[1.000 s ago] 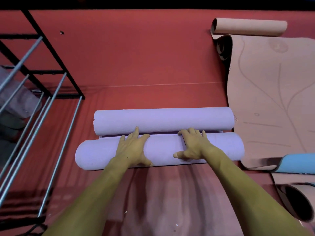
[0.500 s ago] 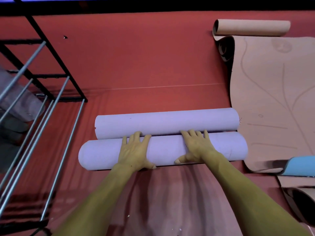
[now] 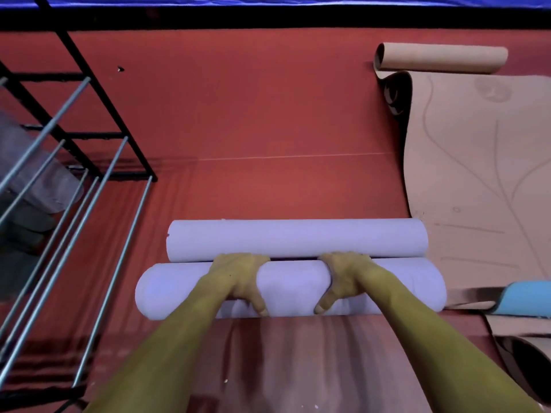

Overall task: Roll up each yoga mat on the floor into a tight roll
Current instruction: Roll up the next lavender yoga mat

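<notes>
Two lilac mat rolls lie side by side on the red floor. The near roll (image 3: 292,286) is thicker and touches the far roll (image 3: 298,238). My left hand (image 3: 238,278) grips the near roll left of its middle, fingers curled over the top into the gap, thumb on the near side. My right hand (image 3: 346,277) grips it the same way right of the middle. A tan mat (image 3: 483,162) with a leaf drawing lies spread out at the right.
A black and silver metal rack (image 3: 68,186) stands at the left. A tan rolled mat (image 3: 441,58) lies at the back right. A blue mat edge (image 3: 527,299) and a dark curled mat end (image 3: 524,362) sit at the right front.
My fingers have gone from lying flat on the near roll to curling over its top, thumbs wrapped round its near side. The near roll now sits against the far roll.
</notes>
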